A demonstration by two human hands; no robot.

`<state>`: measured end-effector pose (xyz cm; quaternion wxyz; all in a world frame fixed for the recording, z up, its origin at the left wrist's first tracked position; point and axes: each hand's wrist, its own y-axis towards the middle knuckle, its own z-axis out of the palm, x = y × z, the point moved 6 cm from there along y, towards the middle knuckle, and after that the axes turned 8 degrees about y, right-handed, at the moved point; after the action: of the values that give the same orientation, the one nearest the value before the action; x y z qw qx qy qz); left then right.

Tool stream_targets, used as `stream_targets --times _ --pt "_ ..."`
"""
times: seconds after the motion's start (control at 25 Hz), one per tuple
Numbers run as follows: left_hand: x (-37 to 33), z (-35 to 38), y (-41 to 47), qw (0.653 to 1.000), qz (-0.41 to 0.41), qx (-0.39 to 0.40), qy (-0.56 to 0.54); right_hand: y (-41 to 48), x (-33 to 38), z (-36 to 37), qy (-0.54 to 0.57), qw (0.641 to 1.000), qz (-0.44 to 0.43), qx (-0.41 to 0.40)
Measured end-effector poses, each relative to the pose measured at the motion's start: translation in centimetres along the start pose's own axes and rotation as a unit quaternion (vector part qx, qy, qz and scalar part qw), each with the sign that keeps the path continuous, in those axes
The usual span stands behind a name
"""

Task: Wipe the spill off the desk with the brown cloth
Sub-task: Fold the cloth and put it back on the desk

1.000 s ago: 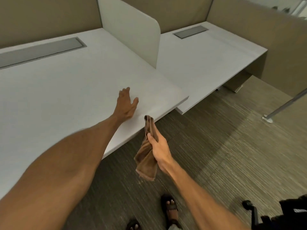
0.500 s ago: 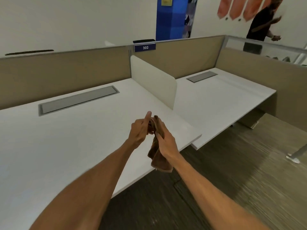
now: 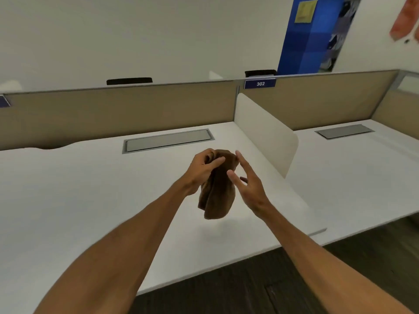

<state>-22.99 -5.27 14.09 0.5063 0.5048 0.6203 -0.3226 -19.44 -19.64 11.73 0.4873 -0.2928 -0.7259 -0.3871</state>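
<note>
The brown cloth (image 3: 217,196) hangs bunched in the air above the white desk (image 3: 79,200), near its middle. My left hand (image 3: 201,169) grips the cloth's top edge with closed fingers. Beside the cloth on its right, my right hand (image 3: 246,182) has its fingers spread; a fingertip seems to touch the cloth's top corner, and I cannot tell whether it holds it. No spill shows on the desk surface.
A grey cable hatch (image 3: 169,140) is set into the desk's back. A white divider panel (image 3: 265,130) stands to the right, with a second desk (image 3: 353,168) beyond. Tan partition walls (image 3: 118,109) run along the back. Dark floor (image 3: 249,288) lies below the front edge.
My view has risen from the floor to the desk. The cloth went from my right hand alone to my left hand's grip, and my right fingers have spread apart beside it.
</note>
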Motion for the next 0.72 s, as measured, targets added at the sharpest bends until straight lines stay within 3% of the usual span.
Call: stream_targets --times 0.08,0.24,0.36,0.56,0.72 --pt "-0.8 -1.2 0.7 1.000 0.009 0.015 0.018 2.7 0.0 -2.2 0.008 1.000 0.018 0.003" --pt "-2.4 -3.0 2.1 0.998 0.027 0.029 0.040 7.9 0.6 -3.6 -0.022 0.987 0.047 0.150" --pt "-2.3 -3.9 3.2 0.998 0.015 -0.001 0.063 10.8 1.4 -4.0 -0.016 0.977 0.046 0.206" --pt "-1.5 -5.6 4.8 0.976 0.032 -0.116 0.183 14.8 2.7 -4.2 -0.155 0.965 -0.055 0.202" --pt "-0.9 -5.1 6.5 0.931 0.082 -0.104 0.340 16.9 2.3 -4.2 -0.203 0.957 -0.084 0.188"
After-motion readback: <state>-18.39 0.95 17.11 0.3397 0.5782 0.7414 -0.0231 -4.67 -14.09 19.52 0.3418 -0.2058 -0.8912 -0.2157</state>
